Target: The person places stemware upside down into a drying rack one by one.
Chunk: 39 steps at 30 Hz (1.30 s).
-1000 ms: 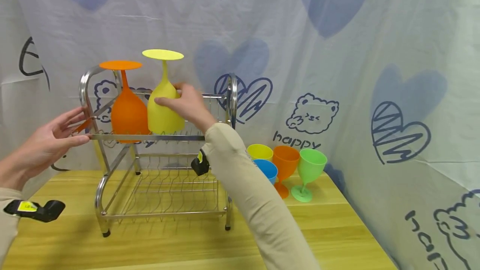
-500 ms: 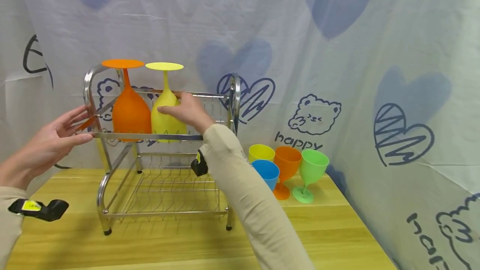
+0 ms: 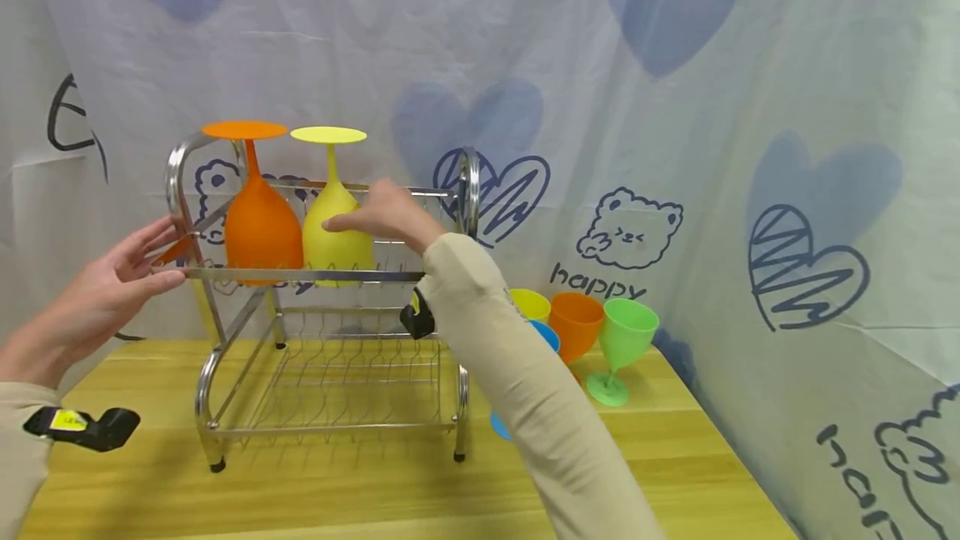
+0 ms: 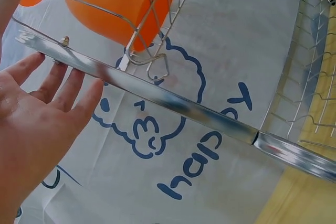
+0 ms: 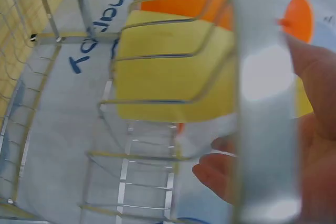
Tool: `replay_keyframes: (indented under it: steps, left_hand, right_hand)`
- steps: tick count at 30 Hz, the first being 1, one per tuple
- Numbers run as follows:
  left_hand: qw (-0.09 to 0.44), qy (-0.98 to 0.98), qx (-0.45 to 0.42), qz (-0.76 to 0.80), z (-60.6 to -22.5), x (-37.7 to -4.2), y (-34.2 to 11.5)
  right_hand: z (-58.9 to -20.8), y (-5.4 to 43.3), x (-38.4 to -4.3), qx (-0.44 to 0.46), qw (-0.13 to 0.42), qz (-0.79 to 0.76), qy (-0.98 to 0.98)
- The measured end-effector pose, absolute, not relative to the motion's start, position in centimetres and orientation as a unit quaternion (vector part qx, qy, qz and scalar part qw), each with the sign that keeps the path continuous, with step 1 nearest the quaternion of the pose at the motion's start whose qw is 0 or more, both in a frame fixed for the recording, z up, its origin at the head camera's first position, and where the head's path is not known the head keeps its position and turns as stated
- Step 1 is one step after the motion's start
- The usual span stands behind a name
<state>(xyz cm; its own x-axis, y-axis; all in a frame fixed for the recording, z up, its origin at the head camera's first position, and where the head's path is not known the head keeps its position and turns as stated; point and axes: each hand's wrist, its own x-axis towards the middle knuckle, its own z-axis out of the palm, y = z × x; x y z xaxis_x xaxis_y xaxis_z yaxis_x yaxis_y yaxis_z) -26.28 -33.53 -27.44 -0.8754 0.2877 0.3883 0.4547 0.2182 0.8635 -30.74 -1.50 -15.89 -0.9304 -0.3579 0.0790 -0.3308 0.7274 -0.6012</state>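
A two-tier metal dish rack [image 3: 322,276] stands on the table, with an orange goblet [image 3: 262,236] and a yellow goblet [image 3: 322,252] upside down side by side on its upper tier. My right hand [image 3: 393,215] is at the right side of the yellow goblet, thumb overlapping its bowl in the head view. In the right wrist view, the right fingertips [image 5: 212,174] are apart from the yellow bowl, beyond the rack's front bar. At the rack's left end my left hand [image 3: 123,277] touches the side post with extended fingers, the orange goblet [image 4: 115,6] just above them.
Right of the rack, upright yellow [image 3: 531,304], orange [image 3: 576,323], green [image 3: 628,332] and blue [image 3: 547,333] goblets stand on the wooden table [image 3: 637,473], partly behind my right sleeve. The rack's lower tier [image 3: 345,426] shows bare wires. A patterned curtain [image 3: 525,23] hangs behind.
The yellow goblet has come down into the upper tier beside the orange one. My right hand has then eased right, its fingers coming away from the bowl. The left hand stays at the post.
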Motion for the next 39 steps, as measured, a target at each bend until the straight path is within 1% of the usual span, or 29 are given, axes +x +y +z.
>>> replay_keyframes:
  steps: [3, 8, 10, 13, 16, 18, 20, 23, 27, 33, 37, 39]
  left_hand:
    - [0.083, -0.812, -0.2, -0.543, -27.4, -26.0, -33.2]
    - [0.109, -0.84, -0.12, -0.518, -27.8, -25.4, -32.4]
    - [0.138, -0.836, -0.105, -0.521, -28.2, -25.0, -31.9]
    - [0.196, -0.828, -0.079, -0.52, -28.8, -24.3, -31.1]
    - [0.249, -0.821, -0.05, -0.512, -29.5, -23.5, -30.1]
    - [0.272, -0.814, -0.036, -0.511, -29.8, -22.9, -29.3]
    - [0.277, -0.796, -0.038, -0.538, -30.0, -22.3, -28.6]
    - [0.263, -0.726, -0.074, -0.631, -30.2, -21.6, -27.9]
    - [0.231, -0.643, -0.127, -0.719, -30.7, -21.0, -27.0]
    - [0.199, -0.686, -0.156, -0.682, -32.5, -20.0, -24.6]
    - [0.167, -0.717, -0.175, -0.653, -33.7, -19.6, -22.5]
    - [0.161, -0.731, -0.184, -0.637, -34.1, -19.4, -21.5]
  right_hand:
    - [-14.9, -0.8, -29.6, -0.208, -0.013, -0.292, 0.933]
    - [-14.4, 0.7, -27.1, -0.3, -0.083, -0.246, 0.918]
    - [-14.5, 1.4, -26.1, -0.331, -0.111, -0.236, 0.907]
    - [-15.0, 2.9, -24.5, -0.358, -0.159, -0.245, 0.887]
    - [-16.5, 4.8, -23.2, -0.394, -0.228, -0.293, 0.841]
    - [-18.0, 6.3, -22.5, -0.418, -0.282, -0.328, 0.799]
    - [-19.9, 8.0, -21.9, -0.431, -0.326, -0.357, 0.762]
    - [-22.9, 10.5, -21.3, -0.417, -0.36, -0.38, 0.743]
    - [-26.7, 13.7, -21.1, -0.347, -0.358, -0.392, 0.773]
    - [-30.8, 17.7, -21.6, -0.227, -0.309, -0.433, 0.816]
    - [-32.9, 19.3, -22.3, -0.166, -0.271, -0.469, 0.824]
    - [-33.8, 19.8, -22.8, -0.136, -0.25, -0.484, 0.827]
